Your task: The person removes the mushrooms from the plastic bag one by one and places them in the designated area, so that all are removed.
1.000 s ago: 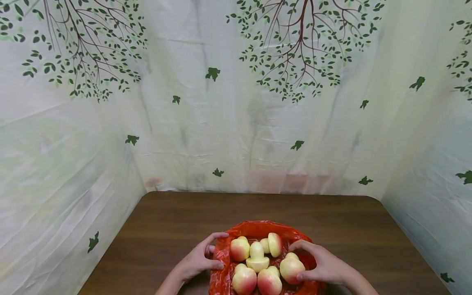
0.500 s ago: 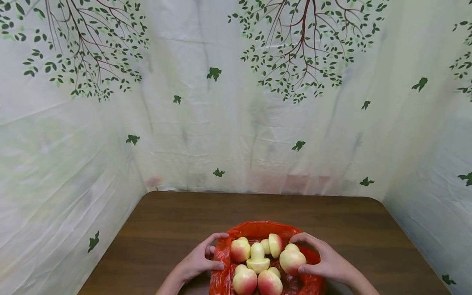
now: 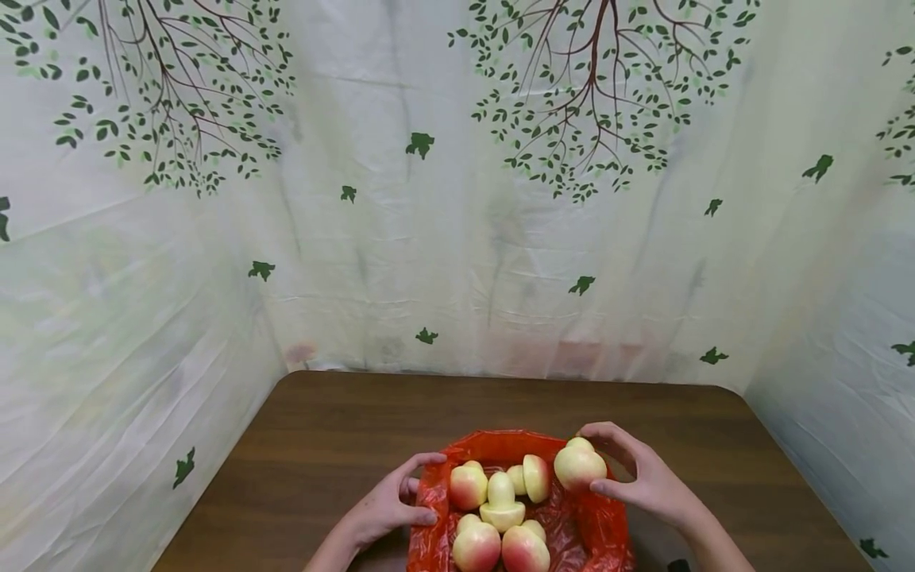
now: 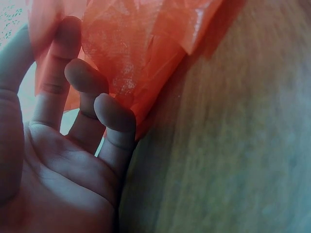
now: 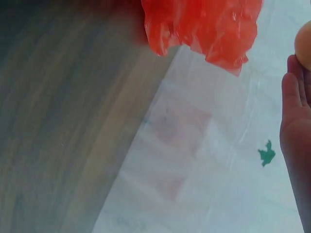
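Observation:
My right hand (image 3: 646, 481) pinches a toy mushroom (image 3: 581, 469) between thumb and fingers, raised over the right rim of a red plastic bag (image 3: 603, 520). The mushroom has a pale yellow, rounded cap. Several more mushrooms lie inside the bag, yellow with red blush; a central mushroom (image 3: 502, 512) stands with its stem up. My left hand (image 3: 386, 504) grips the bag's left side, its fingers (image 4: 114, 111) bent against the thin plastic in the left wrist view. In the right wrist view, only an edge of the held mushroom (image 5: 304, 46) shows. The bag's near part is cut off.
The bag sits on a brown wooden table (image 3: 343, 413) at its near side. A whitish curtain (image 3: 457, 238) printed with branches and green leaves hangs behind and at both sides. A small black object (image 3: 677, 566) shows at the bottom edge, beside the right forearm.
My right hand has lifted the mushroom from the bag's right side, up and toward the far right rim. The left hand keeps its grip on the bag.

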Demonstrator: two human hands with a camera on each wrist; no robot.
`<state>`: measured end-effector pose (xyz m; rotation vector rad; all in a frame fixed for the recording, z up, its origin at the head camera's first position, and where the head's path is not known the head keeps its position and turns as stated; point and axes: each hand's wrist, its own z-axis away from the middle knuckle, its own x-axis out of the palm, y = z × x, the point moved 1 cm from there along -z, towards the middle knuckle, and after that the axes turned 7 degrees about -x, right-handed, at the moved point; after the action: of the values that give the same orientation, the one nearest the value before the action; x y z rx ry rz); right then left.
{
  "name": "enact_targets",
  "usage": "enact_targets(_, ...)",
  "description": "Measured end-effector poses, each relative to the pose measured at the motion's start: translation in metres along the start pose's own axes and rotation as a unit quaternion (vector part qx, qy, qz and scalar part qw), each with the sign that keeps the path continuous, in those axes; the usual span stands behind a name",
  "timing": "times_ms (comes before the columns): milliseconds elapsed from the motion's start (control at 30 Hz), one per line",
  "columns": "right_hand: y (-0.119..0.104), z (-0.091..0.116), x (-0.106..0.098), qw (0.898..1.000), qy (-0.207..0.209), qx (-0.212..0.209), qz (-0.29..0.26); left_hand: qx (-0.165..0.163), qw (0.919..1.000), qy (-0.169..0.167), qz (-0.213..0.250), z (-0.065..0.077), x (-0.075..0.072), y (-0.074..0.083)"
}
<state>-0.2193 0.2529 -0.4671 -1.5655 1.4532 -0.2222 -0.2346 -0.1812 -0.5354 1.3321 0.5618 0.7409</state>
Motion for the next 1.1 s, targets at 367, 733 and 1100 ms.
enact_targets(367, 0.006, -0.007, -0.013, 0.995, 0.070, 0.060, 0.044, 0.016, 0.9999, -0.003, -0.004, -0.002, -0.001, -0.003)
enact_targets(733, 0.024, -0.013, -0.026, 0.986, 0.128, 0.098, 0.044, 0.008, 1.0000, -0.001, -0.005, 0.000, -0.001, -0.003)
enact_targets(1100, 0.042, -0.017, -0.038, 0.976, 0.143, 0.150, 0.063, 0.013, 0.9999, -0.004, -0.004, -0.001, -0.001, -0.002)
